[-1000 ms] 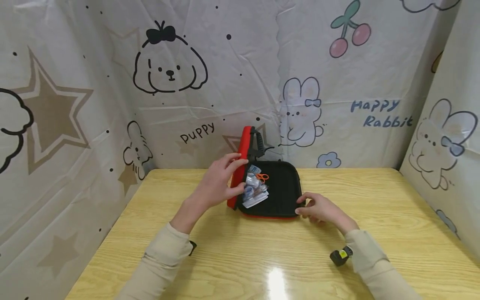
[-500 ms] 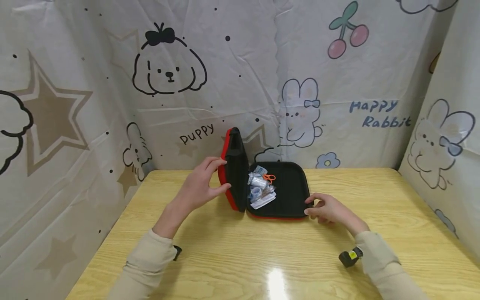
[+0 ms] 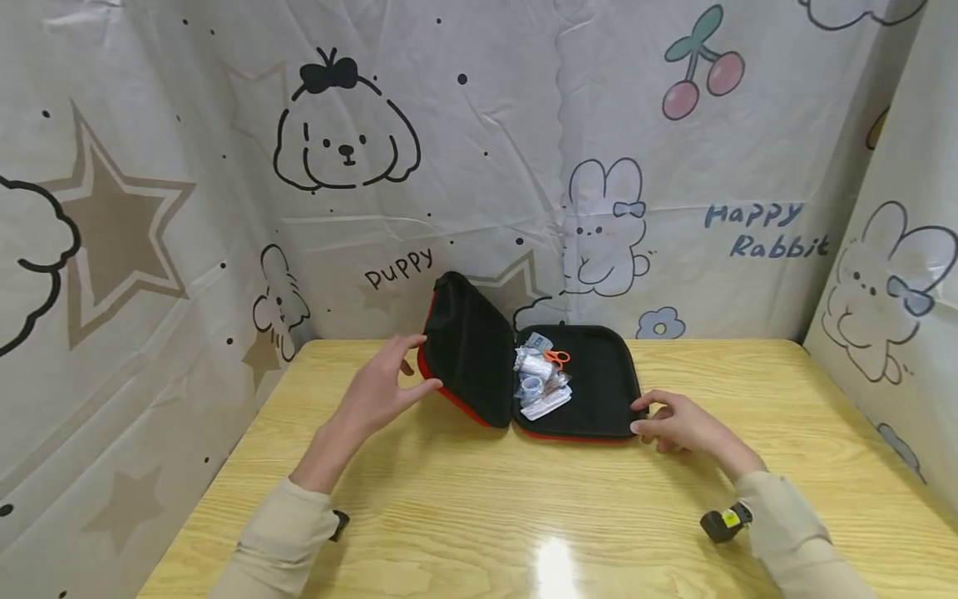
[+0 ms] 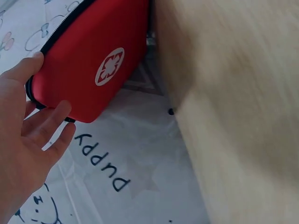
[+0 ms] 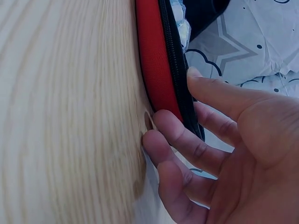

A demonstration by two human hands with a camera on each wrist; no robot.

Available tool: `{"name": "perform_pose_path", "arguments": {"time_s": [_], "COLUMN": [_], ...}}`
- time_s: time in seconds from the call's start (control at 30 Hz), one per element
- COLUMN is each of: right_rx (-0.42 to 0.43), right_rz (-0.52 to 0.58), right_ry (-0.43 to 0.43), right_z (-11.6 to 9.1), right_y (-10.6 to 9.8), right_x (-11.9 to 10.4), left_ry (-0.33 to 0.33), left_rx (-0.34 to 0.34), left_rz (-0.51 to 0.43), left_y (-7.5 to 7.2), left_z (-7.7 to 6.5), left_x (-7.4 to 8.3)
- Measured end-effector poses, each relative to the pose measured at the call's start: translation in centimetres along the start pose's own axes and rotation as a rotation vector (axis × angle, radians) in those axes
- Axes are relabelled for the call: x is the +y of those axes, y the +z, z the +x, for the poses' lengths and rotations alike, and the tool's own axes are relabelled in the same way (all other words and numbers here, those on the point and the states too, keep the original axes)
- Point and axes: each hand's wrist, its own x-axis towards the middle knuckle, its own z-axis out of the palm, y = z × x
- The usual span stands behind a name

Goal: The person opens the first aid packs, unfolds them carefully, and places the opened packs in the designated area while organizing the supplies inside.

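Head: we see case (image 3: 599, 374) near table's (image 3: 449, 507) back edge; left hand (image 3: 372, 393) pinches tilted lid (image 3: 473, 359); slip could drop lid, jolting packets (image 3: 535, 366). Left wrist: fingers (image 4: 59, 113) catch only rim (image 4: 60, 33). Right wrist: right hand (image 5: 247, 140) pinches base (image 5: 158, 60) corner; if loosened, base could skid.

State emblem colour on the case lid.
White emblem on the red lid; clearest in the left wrist view.

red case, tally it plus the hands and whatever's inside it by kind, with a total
Red case: 1
Hands (left hand, right hand): 2
Orange-handled scissors: 1
Total: 4, leaving out the wrapped packets, which overlap too much to count
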Motion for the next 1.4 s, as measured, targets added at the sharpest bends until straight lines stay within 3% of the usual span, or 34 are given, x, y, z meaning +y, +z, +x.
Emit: {"name": "perform_pose_path", "arguments": {"time_s": [0.3, 0.7, 0.93, 1.2, 1.4], "right_rx": [-0.008, -0.051, -0.063, -0.066, -0.081], "right_rz": [-0.006, 0.034, 0.044, -0.014, -0.018], "right_ry": [0.001, 0.0, -0.003, 0.029, 0.039], "right_z": [-0.5, -1.3, -1.4, -1.9, -2.0], "right_y": [-0.5, -1.4, -1.4, -2.4, -2.6], "right_x": [0.3, 1.5, 1.7, 1.5, 1.5], "left_ry": [-0.167, -0.406, -0.385, -0.357, -0.377], "left_rx": [-0.069, -0.334, -0.461, -0.499, -0.537], "left_rz": [-0.028, -0.052, 0.022, 0.162, 0.154], "left_y": [0.4, 1.5, 2.4, 1.8, 1.5], "left_z": [-2.0, -3.9, -4.4, -3.9, -3.8], "left_x": [-1.6, -3.2, -3.6, -3.4, -3.2]}}
